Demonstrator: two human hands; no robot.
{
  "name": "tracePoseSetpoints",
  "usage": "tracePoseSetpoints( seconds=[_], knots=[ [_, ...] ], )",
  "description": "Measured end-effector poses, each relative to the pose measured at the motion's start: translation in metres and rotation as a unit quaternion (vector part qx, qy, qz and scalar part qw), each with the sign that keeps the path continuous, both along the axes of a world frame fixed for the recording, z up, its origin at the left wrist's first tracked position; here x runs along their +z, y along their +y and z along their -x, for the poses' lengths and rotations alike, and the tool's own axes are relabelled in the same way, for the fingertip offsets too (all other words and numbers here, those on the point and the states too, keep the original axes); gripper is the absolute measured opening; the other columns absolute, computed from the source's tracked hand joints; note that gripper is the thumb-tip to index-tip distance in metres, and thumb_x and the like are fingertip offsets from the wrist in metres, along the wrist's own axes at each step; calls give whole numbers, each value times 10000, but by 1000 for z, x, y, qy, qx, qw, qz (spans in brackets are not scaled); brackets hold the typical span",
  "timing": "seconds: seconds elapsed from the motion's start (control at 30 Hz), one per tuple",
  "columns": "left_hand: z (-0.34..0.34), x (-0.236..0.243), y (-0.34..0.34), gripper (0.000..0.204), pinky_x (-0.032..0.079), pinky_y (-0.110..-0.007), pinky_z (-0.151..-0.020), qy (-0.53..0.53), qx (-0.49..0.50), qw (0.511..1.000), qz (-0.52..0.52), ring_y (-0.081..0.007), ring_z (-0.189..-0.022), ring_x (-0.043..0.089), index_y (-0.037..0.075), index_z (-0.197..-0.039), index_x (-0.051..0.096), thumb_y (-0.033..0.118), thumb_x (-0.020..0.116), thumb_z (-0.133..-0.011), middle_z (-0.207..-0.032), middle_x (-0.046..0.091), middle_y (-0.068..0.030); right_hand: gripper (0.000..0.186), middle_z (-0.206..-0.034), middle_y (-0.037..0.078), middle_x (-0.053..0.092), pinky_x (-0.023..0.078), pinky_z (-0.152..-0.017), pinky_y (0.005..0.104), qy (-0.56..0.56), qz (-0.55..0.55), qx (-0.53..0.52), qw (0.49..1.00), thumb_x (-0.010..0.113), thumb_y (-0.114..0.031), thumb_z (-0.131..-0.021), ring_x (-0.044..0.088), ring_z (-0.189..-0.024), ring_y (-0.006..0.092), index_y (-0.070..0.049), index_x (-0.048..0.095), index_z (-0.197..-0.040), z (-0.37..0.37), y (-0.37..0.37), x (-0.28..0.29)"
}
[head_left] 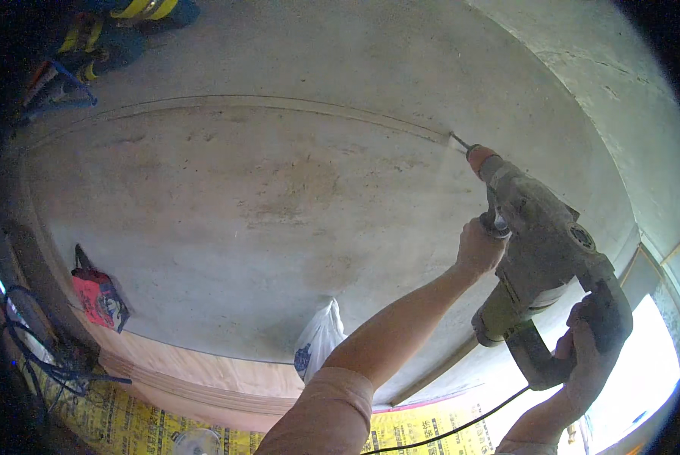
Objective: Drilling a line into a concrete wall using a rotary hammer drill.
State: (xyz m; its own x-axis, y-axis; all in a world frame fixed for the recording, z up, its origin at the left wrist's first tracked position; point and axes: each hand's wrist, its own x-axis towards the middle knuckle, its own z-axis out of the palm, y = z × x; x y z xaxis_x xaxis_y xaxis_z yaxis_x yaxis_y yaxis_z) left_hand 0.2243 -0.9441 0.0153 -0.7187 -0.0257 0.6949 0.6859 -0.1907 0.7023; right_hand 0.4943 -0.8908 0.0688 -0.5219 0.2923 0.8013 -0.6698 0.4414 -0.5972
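Note:
I hold a dusty rotary hammer drill (537, 235) up against a grey plastered wall (233, 189). Its thin bit (460, 142) meets the wall at the right end of a pair of long scored lines. My left hand (482, 246) is closed around the side handle just behind the orange-brown chuck. My right hand (582, 356) grips the rear handle at the lower right. A black cord (446, 434) runs down from the tool toward the bottom edge.
Yellow-banded dark items (112, 30) hang upper left. A red bag (97, 296) and white plastic bag (317, 337) hang low on the wall. Dark cables (67, 373) are at left, wooden boards (173, 356) and printed yellow sheeting (142, 413) below, a bright opening (643, 356) at right.

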Motion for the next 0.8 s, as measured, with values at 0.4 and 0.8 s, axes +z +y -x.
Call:
tracePoseSetpoints(
  seconds=[0.4, 0.8],
  knots=[
    [5, 3, 4, 226, 526, -481, -682, 50, 27, 998, -31, -403, -782, 666, -2, -837, 657, 220, 615, -828, -777, 676, -215, 328, -685, 41, 589, 365, -399, 223, 0, -19, -81, 997, 741, -100, -731, 493, -453, 100, 0, 616, -1018, -1, 2, -5],
    [1, 7, 14, 196, 515, -479, -689, 49, -1, 997, -58, -407, -831, 659, -7, -842, 657, 187, 634, -819, -801, 672, -231, 293, -713, 56, 612, 350, -390, 214, 0, 9, -98, 995, 730, -42, -741, 502, -473, 99, 6, 634, -1014, 2, 12, -6]
  ],
)
